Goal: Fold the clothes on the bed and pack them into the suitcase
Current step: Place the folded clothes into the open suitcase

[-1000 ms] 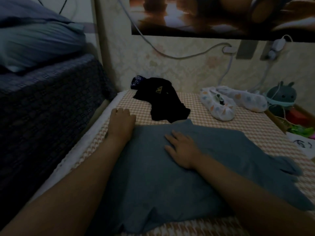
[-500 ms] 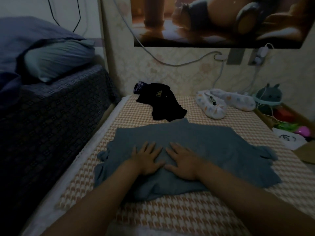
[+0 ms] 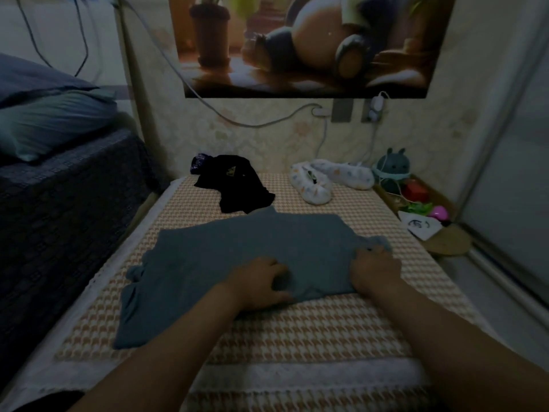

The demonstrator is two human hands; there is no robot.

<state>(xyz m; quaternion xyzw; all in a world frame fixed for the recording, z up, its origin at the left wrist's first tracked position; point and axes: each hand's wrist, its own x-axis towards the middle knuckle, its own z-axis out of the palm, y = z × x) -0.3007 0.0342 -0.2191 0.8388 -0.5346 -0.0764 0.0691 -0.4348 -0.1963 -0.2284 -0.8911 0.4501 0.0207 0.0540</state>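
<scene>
The grey-blue garment (image 3: 237,257) lies spread across the middle of the bed (image 3: 297,331). Its left end is rumpled and trails toward the bed's left edge, so that side likely needs smoothing before any fold is laid over it. Behind it, near the far left corner, a black garment (image 3: 234,182) lies unfolded. The left hand (image 3: 258,282) sits on the cloth at its near hem, fingers bent down and thumb along the edge, seemingly pinching the fabric. It serves best as an anchor, keeping the crease line flat. The right hand (image 3: 375,267) has its fingers curled into the bunched right end, gripping it. A good fold probably means lifting that end low and carrying it leftward over the anchored line, edges matched, without dragging the whole piece. A white patterned garment (image 3: 326,179) lies near the far right corner. The suitcase is not in view.
</scene>
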